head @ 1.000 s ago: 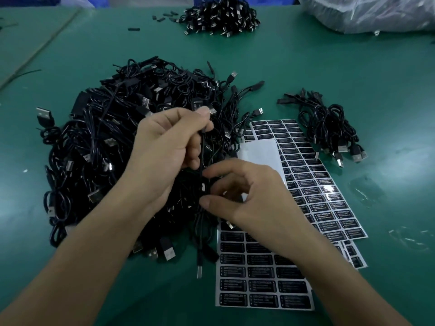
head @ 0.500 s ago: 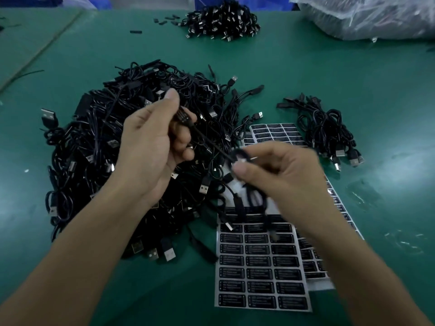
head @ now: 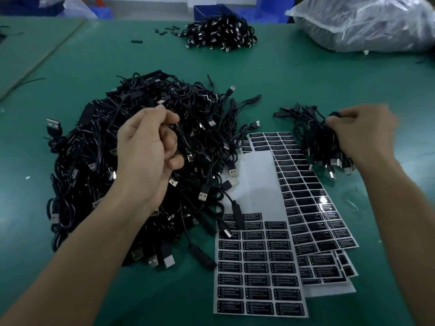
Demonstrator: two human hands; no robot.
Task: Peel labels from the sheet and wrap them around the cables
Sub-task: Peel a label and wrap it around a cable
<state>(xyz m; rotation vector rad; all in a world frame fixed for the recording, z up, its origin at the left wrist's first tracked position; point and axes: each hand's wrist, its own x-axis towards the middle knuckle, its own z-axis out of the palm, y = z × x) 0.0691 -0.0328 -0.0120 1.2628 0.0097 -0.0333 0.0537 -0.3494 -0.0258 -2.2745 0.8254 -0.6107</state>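
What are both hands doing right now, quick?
Left hand: closed, gripping a thin black USB cable above the big pile.
Right hand: closed, pinching a looped black cable over the small bundle.

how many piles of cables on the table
3: big pile under the left hand, small pile at the right hand, far pile at back. The plastic bag may hide more.

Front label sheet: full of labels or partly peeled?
Partly peeled. The front label sheet is bare white backing across its upper part; black labels fill only its lower rows.
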